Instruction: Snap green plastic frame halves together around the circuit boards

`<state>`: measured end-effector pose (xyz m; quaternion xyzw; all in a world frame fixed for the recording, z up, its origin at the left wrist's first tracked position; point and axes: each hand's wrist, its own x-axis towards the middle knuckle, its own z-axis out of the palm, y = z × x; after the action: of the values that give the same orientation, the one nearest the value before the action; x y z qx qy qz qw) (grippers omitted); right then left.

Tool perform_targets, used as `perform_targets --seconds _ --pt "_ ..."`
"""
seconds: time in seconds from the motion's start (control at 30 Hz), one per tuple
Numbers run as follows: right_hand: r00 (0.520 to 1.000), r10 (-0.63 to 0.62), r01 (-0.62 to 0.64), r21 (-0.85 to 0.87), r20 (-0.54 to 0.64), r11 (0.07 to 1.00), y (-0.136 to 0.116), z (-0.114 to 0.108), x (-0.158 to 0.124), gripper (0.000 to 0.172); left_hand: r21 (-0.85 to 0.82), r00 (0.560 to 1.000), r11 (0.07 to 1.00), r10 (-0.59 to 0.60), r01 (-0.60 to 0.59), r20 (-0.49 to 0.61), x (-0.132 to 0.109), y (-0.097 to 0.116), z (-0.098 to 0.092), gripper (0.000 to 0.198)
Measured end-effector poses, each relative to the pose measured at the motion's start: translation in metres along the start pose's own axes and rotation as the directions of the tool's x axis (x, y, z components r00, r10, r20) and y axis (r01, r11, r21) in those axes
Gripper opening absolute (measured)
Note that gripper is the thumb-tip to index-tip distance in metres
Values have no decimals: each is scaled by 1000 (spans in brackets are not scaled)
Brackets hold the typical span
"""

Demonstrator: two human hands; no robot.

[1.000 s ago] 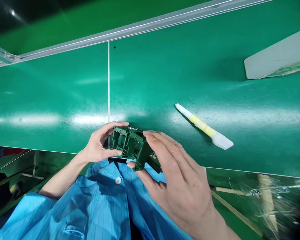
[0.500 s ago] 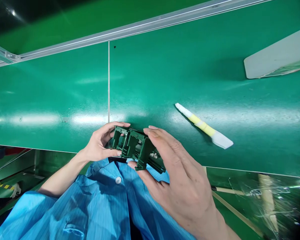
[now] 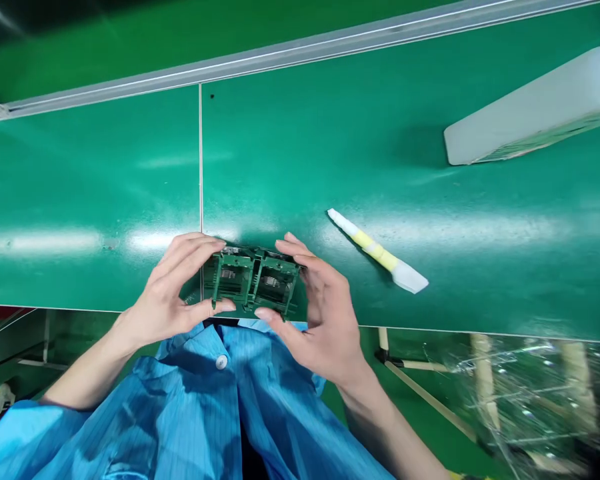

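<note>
Between my hands, at the near edge of the green table, is a dark green plastic frame (image 3: 254, 280) with two square open bays side by side and metal parts inside. My left hand (image 3: 180, 287) grips its left end, fingers on the far side and thumb on the near side. My right hand (image 3: 317, 300) is closed round the right end in the same manner. To the right of my right hand lies a tapered tool (image 3: 377, 251), white at both ends with a yellow middle; its exact kind I cannot tell.
A white bin (image 3: 525, 110) stands on the green table (image 3: 300, 153) at the right. A metal rail (image 3: 260, 60) runs along the back. Below the table on the right are tan tubes (image 3: 430, 400) and a wire or clear plastic rack (image 3: 535, 393).
The frame has been turned so both bays face me more squarely. My right hand has moved left and nearer its end. The whole view has shifted, with table items appearing further left.
</note>
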<state>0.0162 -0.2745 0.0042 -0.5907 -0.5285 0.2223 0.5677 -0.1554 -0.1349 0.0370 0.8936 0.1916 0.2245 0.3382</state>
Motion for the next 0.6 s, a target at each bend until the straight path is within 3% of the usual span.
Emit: perform_targets --seconds 0.07,0.17,0.4,0.5,0.6 --pt "1000 9 -7 101 -19 995 9 5 -6 54 133 996 987 85 -90 41 5 7 -7 63" --pt "999 25 -18 150 -45 989 12 10 -13 52 231 987 963 120 -141 106 9 16 -12 63" --pt "997 72 -71 235 3 969 11 12 -18 50 262 980 948 148 -178 131 7 29 -15 69" --pt "997 79 -81 270 15 960 12 10 -19 51 234 981 958 132 -164 145 5 29 -18 70" --pt "994 110 -109 123 -2 986 1 5 -18 54 131 991 991 12 -29 134 1 22 -15 69"
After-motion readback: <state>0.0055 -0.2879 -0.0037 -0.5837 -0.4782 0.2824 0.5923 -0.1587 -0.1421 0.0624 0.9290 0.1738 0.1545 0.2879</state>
